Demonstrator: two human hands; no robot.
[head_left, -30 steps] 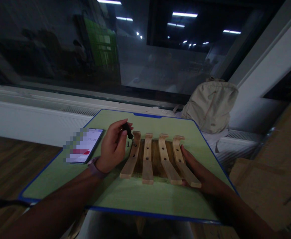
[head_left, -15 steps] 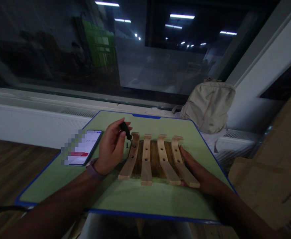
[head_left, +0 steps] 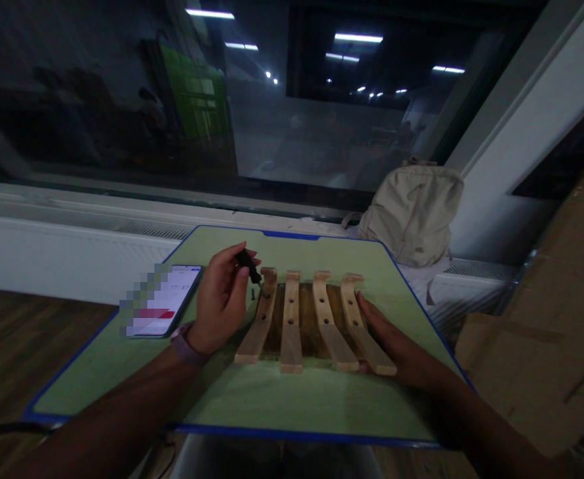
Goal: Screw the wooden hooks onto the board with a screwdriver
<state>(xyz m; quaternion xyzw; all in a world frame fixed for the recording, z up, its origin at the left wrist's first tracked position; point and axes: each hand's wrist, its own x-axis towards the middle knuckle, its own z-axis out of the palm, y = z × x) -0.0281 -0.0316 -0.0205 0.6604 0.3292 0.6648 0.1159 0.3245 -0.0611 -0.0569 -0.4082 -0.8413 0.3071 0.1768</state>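
A wooden rack (head_left: pixel 309 320) of several pale curved slats fixed on a darker back piece lies on a green board (head_left: pixel 252 392) with a blue rim. My left hand (head_left: pixel 221 299) is closed on a small black screwdriver (head_left: pixel 250 265), whose tip points down at the upper end of the leftmost slat. A small dark screw (head_left: pixel 253 293) lies on the board just left of that slat. My right hand (head_left: pixel 396 346) lies flat with its fingers stretched out, pressing against the rightmost slat.
A phone (head_left: pixel 165 309) with a lit screen lies on the board's left side. A beige backpack (head_left: pixel 414 213) leans at the back right by a dark window. Cardboard (head_left: pixel 546 352) stands to the right, and wooden floor shows at the left.
The view has drifted a little, so everything sits slightly lower and to the left. My left hand with the screwdriver stays at the leftmost slat; my right hand has not moved on the rack.
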